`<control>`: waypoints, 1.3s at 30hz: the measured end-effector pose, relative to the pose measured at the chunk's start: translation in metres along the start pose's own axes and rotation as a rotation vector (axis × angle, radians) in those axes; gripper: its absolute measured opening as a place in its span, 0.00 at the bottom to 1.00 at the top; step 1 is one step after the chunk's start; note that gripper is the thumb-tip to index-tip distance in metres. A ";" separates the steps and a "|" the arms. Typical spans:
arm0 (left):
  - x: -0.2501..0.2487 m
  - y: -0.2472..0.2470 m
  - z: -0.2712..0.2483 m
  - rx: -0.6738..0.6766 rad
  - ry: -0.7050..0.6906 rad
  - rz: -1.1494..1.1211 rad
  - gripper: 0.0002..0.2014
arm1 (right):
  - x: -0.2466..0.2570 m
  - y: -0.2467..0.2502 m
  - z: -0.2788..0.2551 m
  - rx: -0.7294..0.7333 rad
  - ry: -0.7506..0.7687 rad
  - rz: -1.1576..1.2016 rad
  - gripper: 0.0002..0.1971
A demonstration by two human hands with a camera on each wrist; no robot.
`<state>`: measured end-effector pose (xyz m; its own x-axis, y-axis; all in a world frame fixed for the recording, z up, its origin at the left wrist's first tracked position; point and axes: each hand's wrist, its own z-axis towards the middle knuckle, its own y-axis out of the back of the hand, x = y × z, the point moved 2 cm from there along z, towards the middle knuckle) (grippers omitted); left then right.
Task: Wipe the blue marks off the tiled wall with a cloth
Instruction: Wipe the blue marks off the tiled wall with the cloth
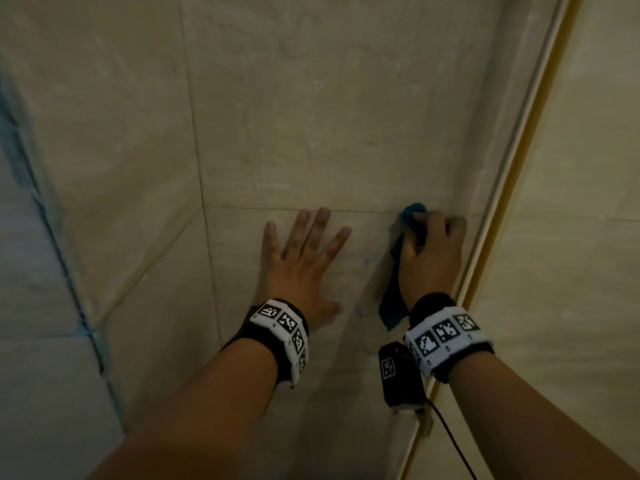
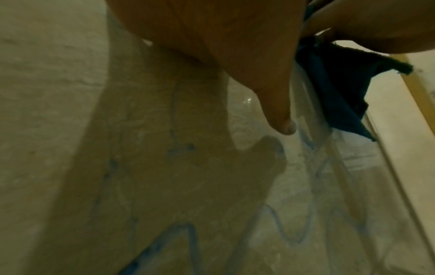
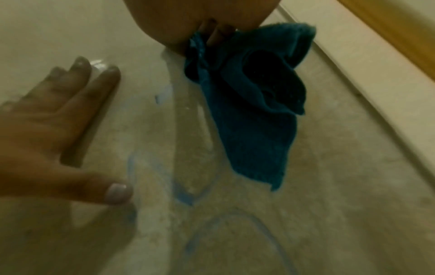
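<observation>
Bracing a flat, spread left hand (image 1: 304, 258) on the tiled wall (image 1: 311, 116) at lower centre, apparently for balance, a person clenched the right hand (image 1: 431, 252) round a blue cloth (image 1: 393, 303), pressing it near faint blue marks (image 3: 186, 197) remaining just below.

Dim, yellowish light throughout, with soft grain and little contrast. Slightly blurred in the head view, more so in both wrist views, with wide-angle bending at the edges. Broad hand shadow (image 2: 164, 167) on the tiled wall (image 2: 47, 93), small glare spot (image 3: 98, 62) near the fingertips.
</observation>
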<state>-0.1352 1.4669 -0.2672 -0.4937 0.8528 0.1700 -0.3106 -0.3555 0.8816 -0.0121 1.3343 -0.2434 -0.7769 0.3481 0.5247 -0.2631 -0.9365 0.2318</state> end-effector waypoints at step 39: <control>0.002 -0.012 0.004 -0.057 -0.022 0.015 0.64 | -0.029 -0.026 -0.073 0.154 0.349 -0.064 0.16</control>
<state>-0.1295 1.4746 -0.2752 -0.4811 0.8552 0.1929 -0.3494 -0.3888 0.8525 -0.0249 1.3456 -0.3243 -0.9168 0.3453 0.2006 -0.2490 -0.8870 0.3890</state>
